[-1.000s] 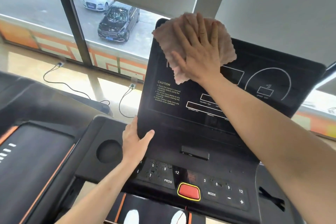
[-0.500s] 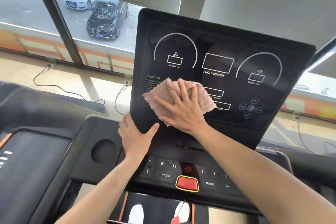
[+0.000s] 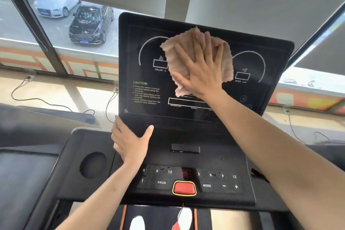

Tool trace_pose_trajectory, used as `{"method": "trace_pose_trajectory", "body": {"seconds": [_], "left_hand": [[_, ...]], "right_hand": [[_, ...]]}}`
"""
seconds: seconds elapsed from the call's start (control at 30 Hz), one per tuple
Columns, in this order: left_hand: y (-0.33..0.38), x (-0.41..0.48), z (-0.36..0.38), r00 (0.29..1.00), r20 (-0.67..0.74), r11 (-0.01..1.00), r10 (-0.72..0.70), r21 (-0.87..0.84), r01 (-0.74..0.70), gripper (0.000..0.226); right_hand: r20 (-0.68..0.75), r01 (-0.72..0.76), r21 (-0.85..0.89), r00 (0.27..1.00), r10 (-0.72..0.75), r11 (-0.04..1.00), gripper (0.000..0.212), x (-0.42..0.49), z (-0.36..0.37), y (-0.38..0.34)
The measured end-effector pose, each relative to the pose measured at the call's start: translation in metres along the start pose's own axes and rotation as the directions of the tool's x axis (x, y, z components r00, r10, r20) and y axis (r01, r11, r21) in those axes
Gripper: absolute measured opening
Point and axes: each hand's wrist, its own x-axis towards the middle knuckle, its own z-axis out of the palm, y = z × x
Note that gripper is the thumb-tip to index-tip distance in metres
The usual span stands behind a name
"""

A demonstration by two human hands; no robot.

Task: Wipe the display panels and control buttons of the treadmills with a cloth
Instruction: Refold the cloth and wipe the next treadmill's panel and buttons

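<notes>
Right grip (image 3: 201, 73), flat and wide, presses the cloth (image 3: 174, 56) on the panel (image 3: 134, 58), upper middle, to wipe it. Left grip (image 3: 128, 142) clasps its lower-left corner, likely to steady it. Buttons (image 3: 211, 181) below look spotted.

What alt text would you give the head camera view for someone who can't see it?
A person's right hand presses a pinkish cloth flat against the middle of a treadmill's black display panel, while the left hand holds the panel's lower left corner. Below sit the control buttons and a red button, with parked cars through the window behind.
</notes>
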Motion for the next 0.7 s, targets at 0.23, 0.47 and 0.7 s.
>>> {"method": "trace_pose_trajectory", "body": {"seconds": [0.23,0.47,0.7], "left_hand": [[-0.008,0.0,0.006,0.999,-0.045,1.0,0.022,0.016,-0.022,0.116],[-0.007,-0.002,0.007,0.976,-0.128,0.982,0.174,0.1,-0.162,0.109],[-0.008,0.001,0.016,0.563,0.002,0.54,0.826,0.282,-0.793,0.037]], "right_hand": [[-0.037,-0.233,0.037,0.972,0.234,0.972,0.077,-0.005,0.003,-0.004],[0.042,-0.165,0.016,0.986,0.164,0.986,0.082,-0.108,0.054,-0.035],[0.096,-0.137,0.032,0.986,0.133,0.99,0.081,-0.138,0.065,-0.036]]}}
